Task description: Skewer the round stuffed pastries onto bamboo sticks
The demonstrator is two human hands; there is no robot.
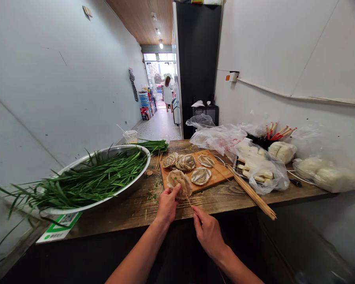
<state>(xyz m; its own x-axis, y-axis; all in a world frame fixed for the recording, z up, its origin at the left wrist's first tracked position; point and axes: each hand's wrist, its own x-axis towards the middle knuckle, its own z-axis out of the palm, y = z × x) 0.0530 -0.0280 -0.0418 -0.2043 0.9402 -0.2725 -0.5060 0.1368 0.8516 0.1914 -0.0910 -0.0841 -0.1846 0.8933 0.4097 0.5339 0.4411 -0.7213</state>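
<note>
Two hands at tabletop [130, 213] edge: left hand [167, 205] grip pinching thin beige ridged slice [179, 182], likely soft, tearable; hold by rim. Right hand [208, 232] grip pinching slim bamboo skewer [189, 203].

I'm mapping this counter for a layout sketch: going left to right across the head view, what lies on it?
Green sticker → metal basin of chives → cutting board with round pieces → skewer bundle → bagged white pieces → bagged dough.
</note>
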